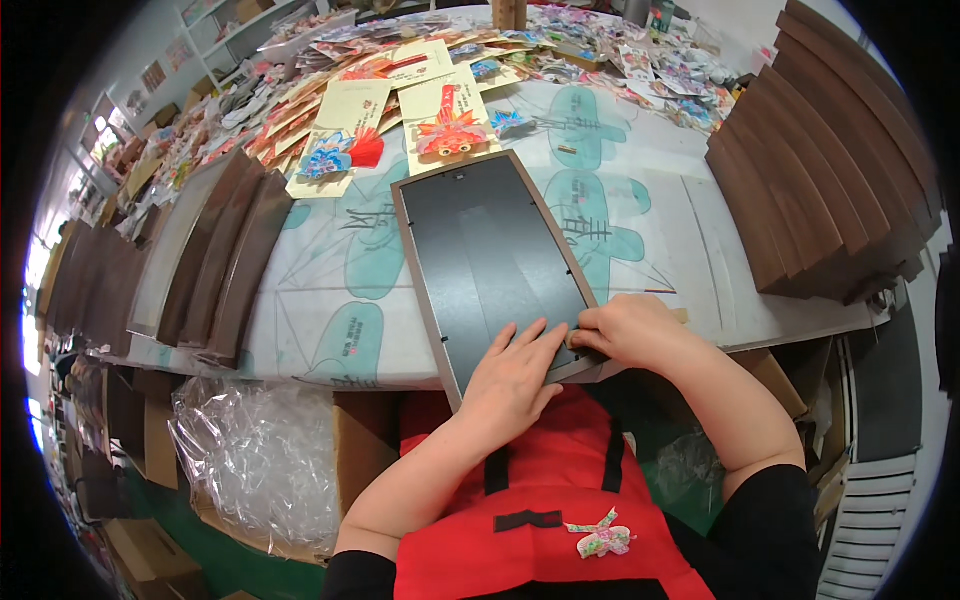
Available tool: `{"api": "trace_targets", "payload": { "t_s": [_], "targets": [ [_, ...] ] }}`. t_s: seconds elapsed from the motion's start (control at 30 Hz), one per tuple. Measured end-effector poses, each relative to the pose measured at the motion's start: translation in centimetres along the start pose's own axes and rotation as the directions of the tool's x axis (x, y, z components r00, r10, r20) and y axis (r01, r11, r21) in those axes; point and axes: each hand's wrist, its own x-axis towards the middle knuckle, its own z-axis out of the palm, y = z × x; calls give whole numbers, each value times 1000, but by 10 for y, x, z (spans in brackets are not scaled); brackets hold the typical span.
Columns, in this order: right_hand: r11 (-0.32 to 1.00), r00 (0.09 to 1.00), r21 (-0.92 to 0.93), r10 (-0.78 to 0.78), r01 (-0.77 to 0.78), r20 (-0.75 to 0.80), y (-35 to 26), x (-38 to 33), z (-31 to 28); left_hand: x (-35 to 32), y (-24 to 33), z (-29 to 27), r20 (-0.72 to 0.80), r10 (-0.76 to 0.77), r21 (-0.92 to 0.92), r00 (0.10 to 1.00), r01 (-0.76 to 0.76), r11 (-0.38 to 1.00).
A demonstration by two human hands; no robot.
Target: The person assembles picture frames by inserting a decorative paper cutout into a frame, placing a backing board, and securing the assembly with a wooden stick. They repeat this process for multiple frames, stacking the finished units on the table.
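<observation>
A picture frame [475, 250] lies face down at the table's near edge, its dark grey backing board up and its thin brown border showing. Small dark tabs dot the border. My left hand [512, 378] rests flat on the lower part of the backing, fingers stretched out. At the frame's lower right edge my right hand [632, 332] is closed in a pinch against the border. Whatever sits between its fingertips is too small and too hidden to name.
Brown frames stand in stacks at the left [240, 260] and right [800, 190]. Beyond the frame lie cream cards [342, 105] with red and blue fish-like paper ornaments [450, 135]. A carton of clear plastic wrap [265, 460] sits below the table's left edge.
</observation>
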Motion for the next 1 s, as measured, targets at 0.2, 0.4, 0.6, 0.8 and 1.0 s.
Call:
{"api": "trace_targets", "payload": {
  "t_s": [0.2,0.4,0.6,0.8,1.0],
  "targets": [
    [885,876,452,301,-110,-376,64,20,18,-16,-16,-14,-326,-69,-158,943,17,987],
    [948,724,317,207,16,-658,102,39,46,-39,-87,-2,-376,-603,-639,704,274,719],
    [433,900,890,315,145,-300,39,68,59,-30,-76,-4,-277,-651,-781,707,230,581],
    [166,919,969,319,184,-230,41,71,65,-29,-70,-12,-217,-682,-865,699,187,466],
    [172,887,975,417,138,-199,32,76,62,-20,-67,-4,-264,-725,-878,636,152,453]
  ]
}}
